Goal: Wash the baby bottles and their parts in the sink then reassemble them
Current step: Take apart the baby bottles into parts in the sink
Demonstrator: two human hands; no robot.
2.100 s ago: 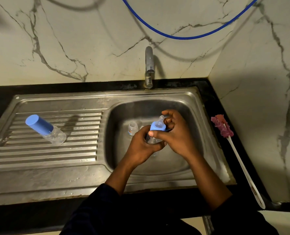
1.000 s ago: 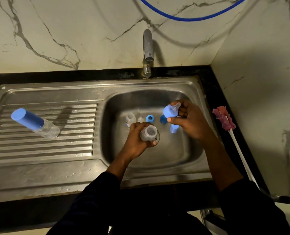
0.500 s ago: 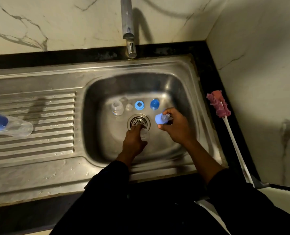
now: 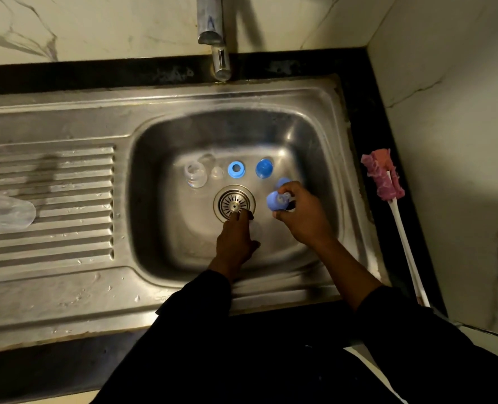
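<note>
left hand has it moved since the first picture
Yes: the left hand has come down toward the basin floor, its fingertips now at the near edge of the drain strainer.

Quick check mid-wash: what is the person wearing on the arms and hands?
Both arms are in dark, near-black long sleeves. The left sleeve and right sleeve end well short of the wrists, leaving the forearms bare. The left hand and right hand are bare: no gloves, and no watch or ring shows.
</note>
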